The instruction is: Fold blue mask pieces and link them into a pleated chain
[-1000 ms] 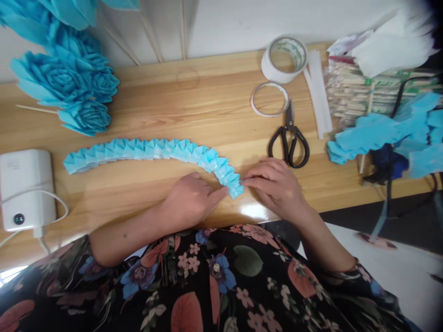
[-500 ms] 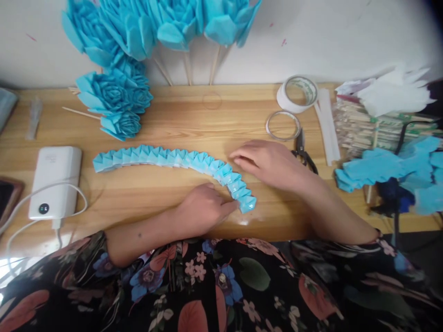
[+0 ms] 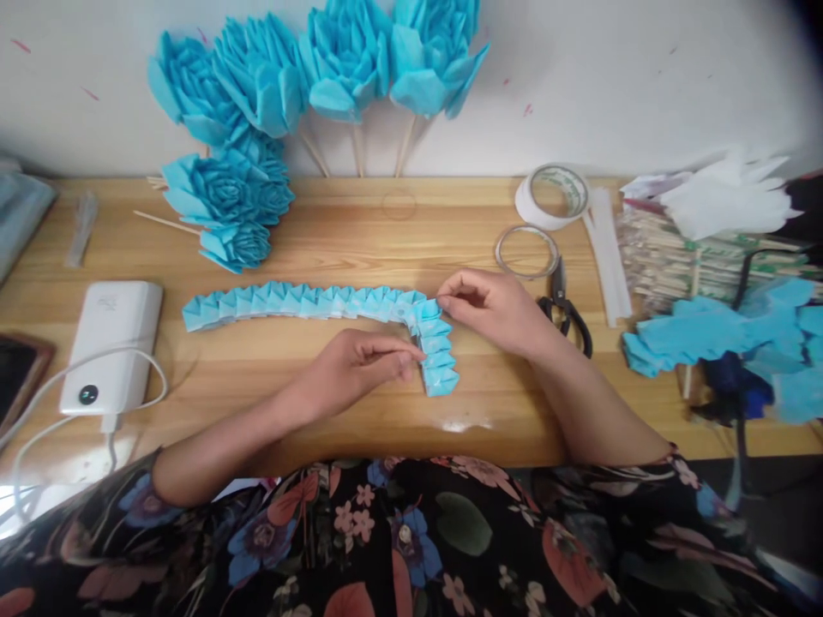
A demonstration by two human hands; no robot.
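A light-blue strip of folded crepe paper [image 3: 309,300] lies on the table, its pleats overlapping in a row. From the left it runs nearly straight, then bends sharply towards me at its right end. My left hand [image 3: 351,368] has thumb and forefinger together at the inner edge of the bent part. At the outside of the bend, my right hand [image 3: 492,308] pinches the paper edge between thumb and forefinger. The fingertips hide small bits of the paper.
Blue paper roses [image 3: 257,77] on sticks stand behind. Rightward lie a tape roll [image 3: 551,197], a thin ring [image 3: 525,251], scissors [image 3: 562,300], wrapped sticks [image 3: 669,257] and more blue folded paper [image 3: 720,317]. A cabled power bank [image 3: 112,343] sits left.
The strip went from a smooth curve to a sharp bend, its right end swinging left. My left hand drew back leftward a little, and my right fingers came onto the strip.
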